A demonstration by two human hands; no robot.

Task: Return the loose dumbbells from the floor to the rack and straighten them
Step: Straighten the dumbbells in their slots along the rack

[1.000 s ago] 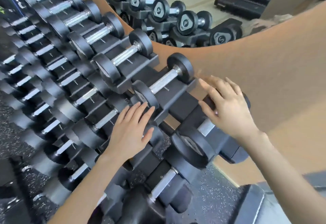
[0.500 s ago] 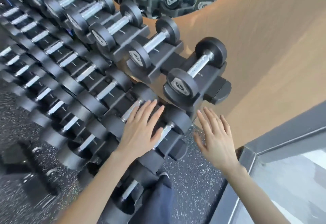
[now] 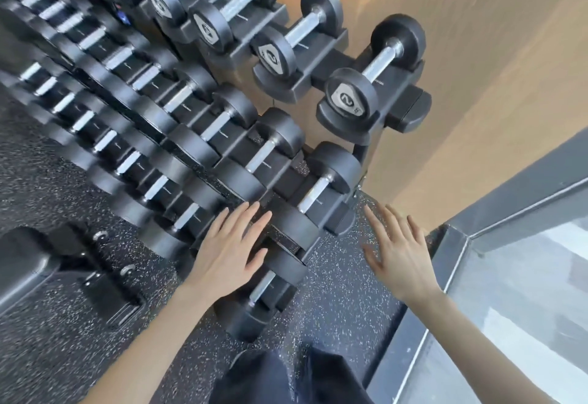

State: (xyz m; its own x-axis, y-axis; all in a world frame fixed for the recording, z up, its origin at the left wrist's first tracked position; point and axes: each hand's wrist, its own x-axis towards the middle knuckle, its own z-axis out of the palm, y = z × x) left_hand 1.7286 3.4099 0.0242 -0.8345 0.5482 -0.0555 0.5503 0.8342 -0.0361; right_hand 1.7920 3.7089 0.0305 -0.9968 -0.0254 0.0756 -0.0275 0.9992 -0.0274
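At far left, you see a dark block lying on the speckled floor, with metal fittings beside it. Just right of it runs the rack, three tiers slanting up toward the top left, each saddle filled with black dumbbells with silver handles.

Your left hand lies flat, fingers spread and holding nothing, on the near heads at the right end of the lower tiers. Just under its thumb sits the lowest dumbbell, last in the bottom row, its handle showing between two round heads. Above your fingertips, the middle tier ends in another dumbbell, seated in its saddle beside the rack's upright.

Higher up, the top tier's last dumbbell rests in its cradle, a grey badge on the near head, close to the tan wall.

Your right hand hovers open over the bare floor right of the rack, palm down, fingers splayed, gripping nothing and clear of any dumbbell. Right of it runs a grey ledge, then glass. Your dark trouser leg shows at the bottom edge
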